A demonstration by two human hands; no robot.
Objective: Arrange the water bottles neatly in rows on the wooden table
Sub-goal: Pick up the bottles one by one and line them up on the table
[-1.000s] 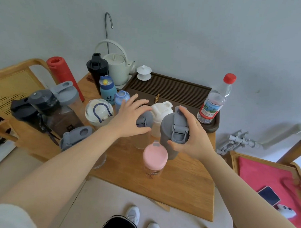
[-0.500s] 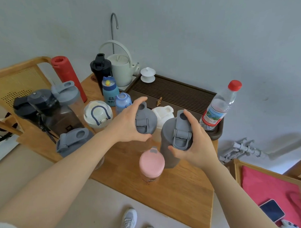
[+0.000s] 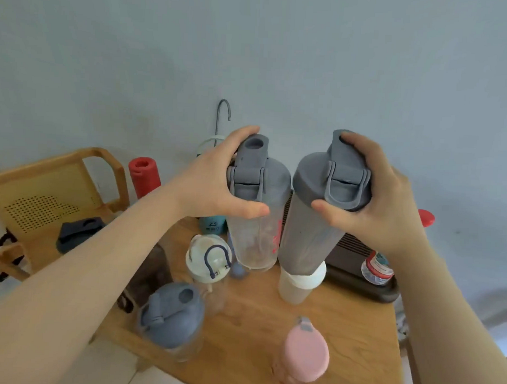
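Above the wooden table [image 3: 342, 332], two bottles lifted: clear grey-lidded shaker bottle [image 3: 257, 220] gripped in left hand [image 3: 215, 184], grey shaker bottle [image 3: 311, 231] in right hand [image 3: 372, 201].

Very little can be read. The teal bottle [image 3: 213, 222], far on the desk and partly behind the left forearm, bears dark characters that look like "53". The clear bottle [image 3: 256, 235] held up on the left carries red vertical lettering, too blurred to read. The label on the plastic water bottle [image 3: 377, 266] at right is illegible.
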